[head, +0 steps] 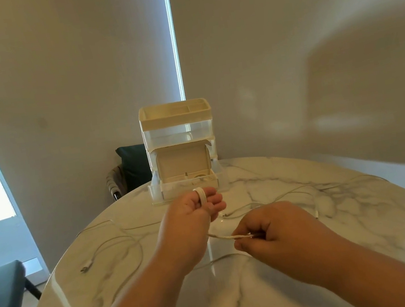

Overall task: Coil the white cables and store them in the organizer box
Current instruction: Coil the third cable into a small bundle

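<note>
cable (201, 196) round left hand (190, 211), right (275, 223) seemingly pinching

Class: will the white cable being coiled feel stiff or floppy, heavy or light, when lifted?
Probably floppy: the white cable bends tightly round the left hand. Likely light, being thin. Loops might spring loose if released.
</note>
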`<action>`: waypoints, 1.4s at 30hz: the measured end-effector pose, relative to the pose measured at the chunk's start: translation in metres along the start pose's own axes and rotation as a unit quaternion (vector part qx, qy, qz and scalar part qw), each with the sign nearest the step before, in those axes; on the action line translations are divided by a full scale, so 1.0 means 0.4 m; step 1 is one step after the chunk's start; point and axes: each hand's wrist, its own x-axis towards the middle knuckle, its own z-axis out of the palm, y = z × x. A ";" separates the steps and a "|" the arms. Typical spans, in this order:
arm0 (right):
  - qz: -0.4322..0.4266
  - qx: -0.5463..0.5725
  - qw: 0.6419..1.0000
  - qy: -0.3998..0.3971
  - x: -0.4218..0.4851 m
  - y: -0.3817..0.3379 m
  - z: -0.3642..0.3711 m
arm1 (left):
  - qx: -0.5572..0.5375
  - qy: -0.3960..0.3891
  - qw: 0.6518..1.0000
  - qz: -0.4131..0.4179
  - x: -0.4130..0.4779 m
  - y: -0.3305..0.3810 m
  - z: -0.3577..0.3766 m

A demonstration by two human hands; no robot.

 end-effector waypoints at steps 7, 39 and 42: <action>-0.009 0.011 0.998 0.060 -0.002 0.015 -0.010 | 0.158 -0.099 0.983 0.003 -0.014 -0.010 0.015; -0.020 0.046 0.994 0.100 0.000 0.042 -0.014 | 0.189 -0.317 0.927 -0.061 -0.047 0.022 0.004; -0.012 0.061 0.994 0.088 0.005 0.050 -0.014 | 0.184 -0.319 0.927 -0.068 -0.042 0.020 0.003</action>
